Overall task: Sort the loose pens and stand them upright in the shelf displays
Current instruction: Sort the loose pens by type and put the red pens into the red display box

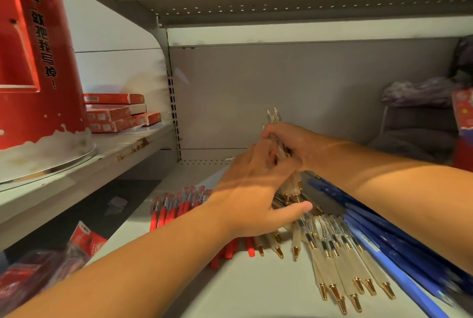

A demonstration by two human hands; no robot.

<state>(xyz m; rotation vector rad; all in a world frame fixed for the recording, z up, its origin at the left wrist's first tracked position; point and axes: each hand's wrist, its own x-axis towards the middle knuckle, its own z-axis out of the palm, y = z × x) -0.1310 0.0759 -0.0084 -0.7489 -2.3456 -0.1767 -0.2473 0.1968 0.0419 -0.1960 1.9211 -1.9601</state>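
Pens, cream barrel, gold tip (330, 259): row lying loose on shelf (256, 292), tips toward viewer. Bundle of same (291, 184) held steeply tilted above row, right grip (286, 143) clamped round it. Left grip (256, 189): fingers against bundle, thumb out; pinching or not, cannot tell. Red pens (176, 207) left of row, blue pens (384, 241) right.

Both bare forearms reach in, left from the lower left corner, right from the right edge, meeting mid-frame. The right hand (289, 142) curls round a bundle of pens (273, 115); the left hand (250, 189), thumb spread, lays fingertips on it, grip unclear.
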